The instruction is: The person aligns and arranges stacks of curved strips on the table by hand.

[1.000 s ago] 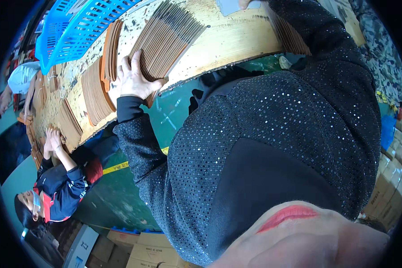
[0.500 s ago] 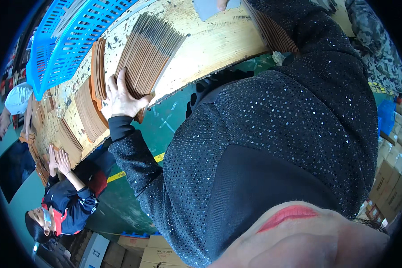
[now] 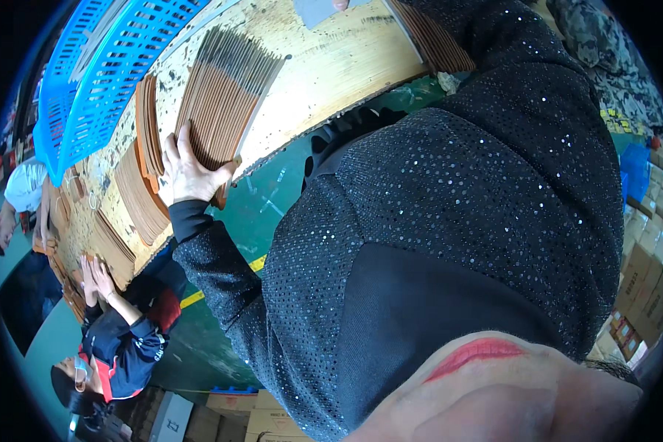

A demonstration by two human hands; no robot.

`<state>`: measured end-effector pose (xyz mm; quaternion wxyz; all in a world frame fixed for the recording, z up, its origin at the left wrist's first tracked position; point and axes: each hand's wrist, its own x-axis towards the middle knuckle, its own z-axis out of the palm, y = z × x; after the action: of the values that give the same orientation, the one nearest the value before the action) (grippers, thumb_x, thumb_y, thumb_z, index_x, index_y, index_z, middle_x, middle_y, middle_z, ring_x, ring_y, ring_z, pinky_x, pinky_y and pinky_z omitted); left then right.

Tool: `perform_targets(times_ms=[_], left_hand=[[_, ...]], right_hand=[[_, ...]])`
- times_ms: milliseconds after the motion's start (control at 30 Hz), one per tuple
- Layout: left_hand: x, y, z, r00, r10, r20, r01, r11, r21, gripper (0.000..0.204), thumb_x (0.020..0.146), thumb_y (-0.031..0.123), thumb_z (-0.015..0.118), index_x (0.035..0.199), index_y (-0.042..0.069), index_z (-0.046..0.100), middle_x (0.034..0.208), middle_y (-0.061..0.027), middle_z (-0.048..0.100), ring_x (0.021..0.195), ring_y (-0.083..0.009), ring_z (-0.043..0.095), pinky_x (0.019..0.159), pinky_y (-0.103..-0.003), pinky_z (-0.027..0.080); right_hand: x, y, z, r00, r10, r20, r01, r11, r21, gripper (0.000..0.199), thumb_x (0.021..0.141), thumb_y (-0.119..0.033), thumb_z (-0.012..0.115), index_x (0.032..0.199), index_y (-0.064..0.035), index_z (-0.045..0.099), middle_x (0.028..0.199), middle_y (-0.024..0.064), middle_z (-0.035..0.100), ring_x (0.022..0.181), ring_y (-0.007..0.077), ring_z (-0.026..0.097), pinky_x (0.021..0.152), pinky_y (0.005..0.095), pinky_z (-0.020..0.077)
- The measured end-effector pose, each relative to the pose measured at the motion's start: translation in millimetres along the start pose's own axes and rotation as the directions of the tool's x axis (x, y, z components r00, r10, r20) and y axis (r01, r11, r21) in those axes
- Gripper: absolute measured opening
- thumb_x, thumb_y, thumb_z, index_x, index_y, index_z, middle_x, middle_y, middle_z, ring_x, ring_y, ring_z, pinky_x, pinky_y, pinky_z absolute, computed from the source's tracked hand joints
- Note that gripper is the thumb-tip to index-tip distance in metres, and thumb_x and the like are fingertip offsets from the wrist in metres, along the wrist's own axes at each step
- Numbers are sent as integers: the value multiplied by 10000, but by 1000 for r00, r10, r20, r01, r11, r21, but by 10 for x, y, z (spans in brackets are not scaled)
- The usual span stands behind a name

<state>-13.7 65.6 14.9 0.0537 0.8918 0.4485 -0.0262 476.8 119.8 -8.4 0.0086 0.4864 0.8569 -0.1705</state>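
My left hand point(image 3: 195, 174) spans the near end of a fanned stack of thin brown strips point(image 3: 217, 110) with dark far ends. Its thumb lies along one side of the stack and its fingers along the other, gripping it. Of my right hand point(image 3: 340, 4), only a fingertip shows at the top edge. It touches a flat grey piece point(image 3: 318, 11); the other fingers are out of view. Beside my right sleeve stands another row of brown strips point(image 3: 438, 40).
A blue perforated basket point(image 3: 121, 81) stands at the far left of the worn wooden table point(image 3: 324, 66). More brown strip stacks point(image 3: 138, 195) lie left of my hand. Two co-workers sit along the table; one person's hands point(image 3: 98, 278) are pressed together. Cartons point(image 3: 269, 421) stand behind.
The whole view has shifted slightly, so the table and stacks appear farther left. My left hand keeps its place on the strips, and the fingertip remains on the grey piece.
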Motion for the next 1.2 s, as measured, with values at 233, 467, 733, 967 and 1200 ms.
perform_targets(times_ms=[233, 467, 733, 967, 1200], left_hand=[[43, 0, -16, 1000, -4, 11, 5, 1000, -28, 1177, 567, 513, 883, 1549, 146, 348, 1483, -229, 389, 1376, -458, 412, 1115, -577, 403], [59, 268, -109, 998, -47, 47, 45, 998, 53, 1173, 584, 524, 883, 1550, 126, 349, 1459, -250, 426, 1364, -447, 434, 1134, -547, 395], [52, 280, 14, 993, -113, 24, 113, 993, 27, 1200, 552, 596, 860, 1563, 201, 348, 1456, -221, 432, 1370, -446, 414, 1103, -585, 383], [29, 291, 163, 992, -126, -29, 125, 991, -42, 1224, 535, 664, 855, 1550, 189, 362, 1424, -255, 412, 1324, -502, 408, 1071, -654, 369], [19, 679, 145, 974, -214, -77, 217, 976, 31, 1197, 547, 678, 849, 1528, 155, 407, 1369, -215, 474, 1261, -444, 507, 1044, -607, 426]], right_hand=[[202, 438, 390, 985, -156, -75, 163, 981, 104, 981, 447, -351, 1015, 1326, -105, 653, 1258, 163, 695, 1175, 328, 629, 1001, 442, 501], [255, 512, 479, 984, -168, -55, 175, 968, 182, 1077, 445, -409, 1009, 1396, -109, 601, 1328, 172, 667, 1228, 330, 608, 1047, 446, 476], [-72, 130, 66, 994, -101, 33, 91, 972, 215, 1032, 547, -377, 969, 1454, -101, 560, 1426, 212, 598, 1322, 350, 542, 1122, 430, 406], [-44, 115, 49, 995, -84, 56, 70, 974, 217, 1027, 579, -367, 959, 1468, -76, 537, 1425, 226, 593, 1331, 350, 535, 1119, 416, 408], [-64, 45, -27, 981, -191, 23, 168, 908, 385, 983, 606, -300, 953, 1468, -77, 536, 1415, 210, 606, 1308, 319, 556, 1095, 397, 435]])
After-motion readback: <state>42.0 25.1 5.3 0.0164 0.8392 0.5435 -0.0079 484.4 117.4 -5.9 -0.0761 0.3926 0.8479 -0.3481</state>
